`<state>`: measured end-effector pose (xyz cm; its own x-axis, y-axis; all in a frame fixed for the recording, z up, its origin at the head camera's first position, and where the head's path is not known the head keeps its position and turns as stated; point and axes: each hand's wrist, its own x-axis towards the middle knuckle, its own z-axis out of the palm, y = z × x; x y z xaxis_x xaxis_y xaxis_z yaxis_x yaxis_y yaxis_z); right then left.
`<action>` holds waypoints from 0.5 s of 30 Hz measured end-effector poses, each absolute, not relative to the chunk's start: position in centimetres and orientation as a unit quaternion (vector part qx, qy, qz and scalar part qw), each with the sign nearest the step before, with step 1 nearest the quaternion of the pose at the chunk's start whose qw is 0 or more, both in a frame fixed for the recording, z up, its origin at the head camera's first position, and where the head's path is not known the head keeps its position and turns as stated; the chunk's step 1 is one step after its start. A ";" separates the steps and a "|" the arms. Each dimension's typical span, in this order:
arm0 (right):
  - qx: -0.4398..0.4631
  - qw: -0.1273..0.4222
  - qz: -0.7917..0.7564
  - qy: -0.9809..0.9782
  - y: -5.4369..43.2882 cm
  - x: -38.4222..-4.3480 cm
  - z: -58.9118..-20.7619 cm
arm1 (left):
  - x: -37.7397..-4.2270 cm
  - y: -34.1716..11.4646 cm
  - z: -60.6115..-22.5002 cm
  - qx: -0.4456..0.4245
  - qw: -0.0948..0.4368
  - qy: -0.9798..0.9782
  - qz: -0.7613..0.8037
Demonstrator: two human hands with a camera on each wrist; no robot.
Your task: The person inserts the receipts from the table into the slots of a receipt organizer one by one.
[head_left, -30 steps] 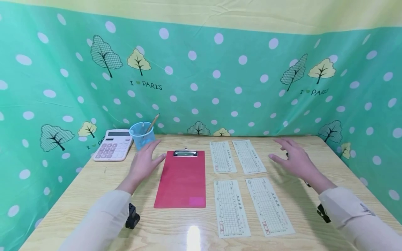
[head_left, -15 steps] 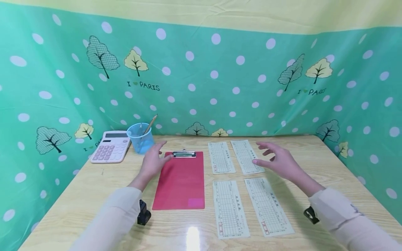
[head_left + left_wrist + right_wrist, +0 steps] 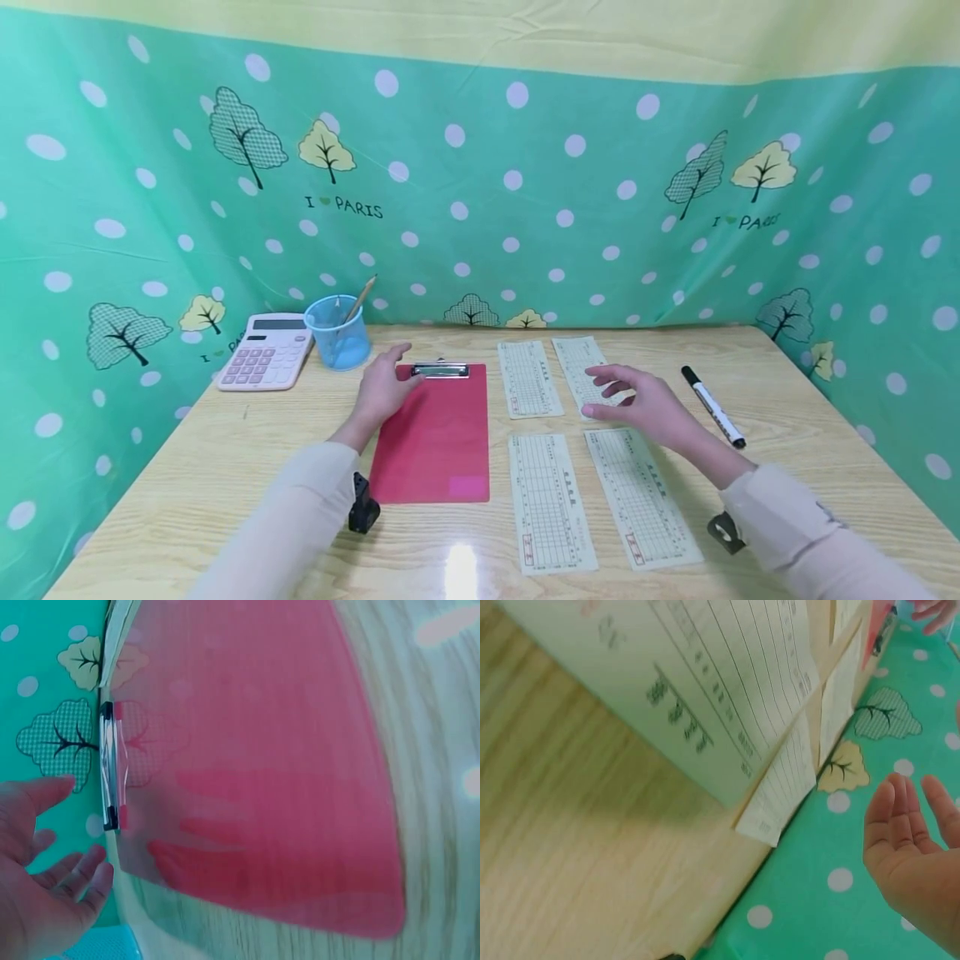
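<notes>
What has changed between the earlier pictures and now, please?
The left grip moved rightward to the far left corner of the red clipboard; the right grip moved leftward over the far right slip, bringing the marker into full view. Nothing was visibly grasped or released. Clipboard, all four slips, calculator and blue cup stayed put.

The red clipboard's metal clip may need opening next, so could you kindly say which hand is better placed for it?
Probably the left hand: it is empty and close beside the metal clip. The right hand, also empty, is farther off, over the back right paper slip.
</notes>
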<state>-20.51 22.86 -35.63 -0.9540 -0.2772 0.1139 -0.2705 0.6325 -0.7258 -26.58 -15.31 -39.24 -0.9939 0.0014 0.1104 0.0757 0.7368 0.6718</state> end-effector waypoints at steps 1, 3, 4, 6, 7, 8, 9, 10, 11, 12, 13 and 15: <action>-0.150 0.009 -0.404 0.902 22.7 -20.4 -35.7 | -26.6 -15.2 -39.2 -0.017 0.049 -0.929 -0.367; -0.146 0.020 -0.407 0.901 22.4 -20.3 -36.0 | -26.6 -15.1 -39.3 -0.012 0.046 -0.926 -0.375; -0.145 0.023 -0.408 0.901 22.2 -20.3 -36.2 | -26.6 -15.0 -39.4 -0.011 0.044 -0.925 -0.378; -0.142 0.031 -0.414 0.899 22.0 -20.1 -36.5 | -26.6 -14.9 -39.4 -0.009 0.042 -0.922 -0.385; -0.138 0.036 -0.418 0.897 21.8 -20.0 -36.7 | -26.6 -14.8 -39.5 -0.007 0.041 -0.920 -0.390; -0.137 0.039 -0.422 0.895 21.7 -19.9 -36.8 | -26.7 -14.7 -39.5 -0.004 0.039 -0.918 -0.394; -0.135 0.041 -0.425 0.894 21.6 -19.9 -37.0 | -26.7 -14.6 -39.6 -0.001 0.038 -0.917 -0.397; -0.135 0.043 -0.429 0.892 21.6 -19.8 -37.2 | -26.7 -14.5 -39.6 0.001 0.038 -0.916 -0.399; -0.133 0.046 -0.432 0.891 21.4 -19.7 -37.3 | -26.8 -14.4 -39.7 0.005 0.036 -0.915 -0.401; -0.132 0.048 -0.434 0.890 21.4 -19.6 -37.5 | -26.9 -14.3 -39.8 0.008 0.036 -0.915 -0.402; -0.133 0.051 -0.436 0.889 21.3 -19.5 -37.6 | -26.9 -14.2 -39.9 0.011 0.035 -0.915 -0.401; -0.138 0.055 -0.437 0.887 21.2 -19.3 -37.9 | -27.0 -14.2 -40.0 0.014 0.040 -0.917 -0.397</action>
<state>-19.27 21.16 -37.91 -0.9561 -0.2921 0.0229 -0.1963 0.5806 -0.7902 -27.05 -14.16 -40.01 -0.9964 -0.0577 0.0616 0.0054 0.6844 0.7291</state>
